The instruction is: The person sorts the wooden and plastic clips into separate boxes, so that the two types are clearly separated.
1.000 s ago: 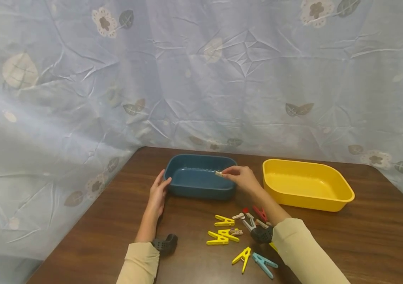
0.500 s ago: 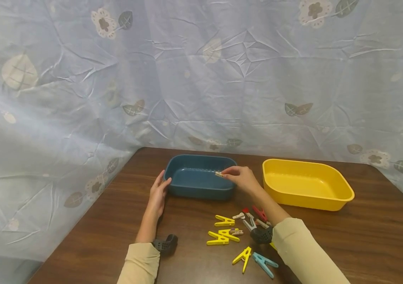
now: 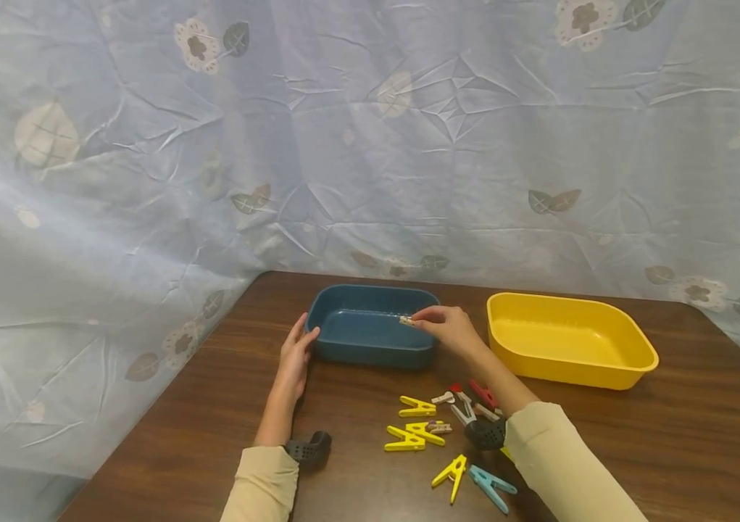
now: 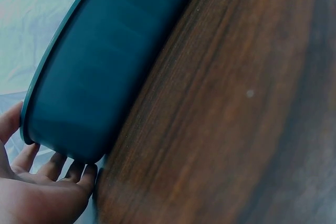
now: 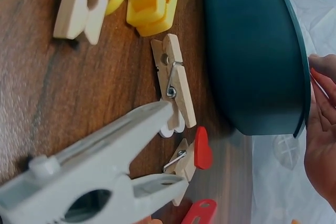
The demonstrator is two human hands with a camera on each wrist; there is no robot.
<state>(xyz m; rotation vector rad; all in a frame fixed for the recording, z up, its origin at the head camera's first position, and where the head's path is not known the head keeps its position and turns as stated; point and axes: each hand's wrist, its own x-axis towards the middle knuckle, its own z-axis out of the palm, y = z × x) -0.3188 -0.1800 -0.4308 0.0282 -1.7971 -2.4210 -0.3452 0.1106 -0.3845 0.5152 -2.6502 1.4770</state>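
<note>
A dark blue plastic basin (image 3: 372, 354) stands at the back middle of the table. My left hand (image 3: 293, 358) holds its left end, thumb at the rim and fingers against the outer wall, as the left wrist view shows too. Over the basin's right side, my right hand (image 3: 453, 330) pinches a small pale clothespin (image 3: 406, 320) between thumb and fingertips. The right wrist view has something red (image 5: 319, 83) between those fingers, its shape mostly hidden. Below the right forearm lie several clothespins, including yellow ones (image 3: 418, 407), a grey one (image 5: 105, 171) and a wooden one (image 5: 176, 80).
A yellow basin (image 3: 565, 371) stands to the right of the blue one. Nearer the front lie a light blue clothespin (image 3: 491, 487) and another yellow clothespin (image 3: 451, 476). Behind the brown wooden table (image 3: 213, 435) hangs a patterned curtain (image 3: 370, 167).
The head view has shifted very slightly. Both hands, the pinched clothespin and the basins keep the same places relative to each other.
</note>
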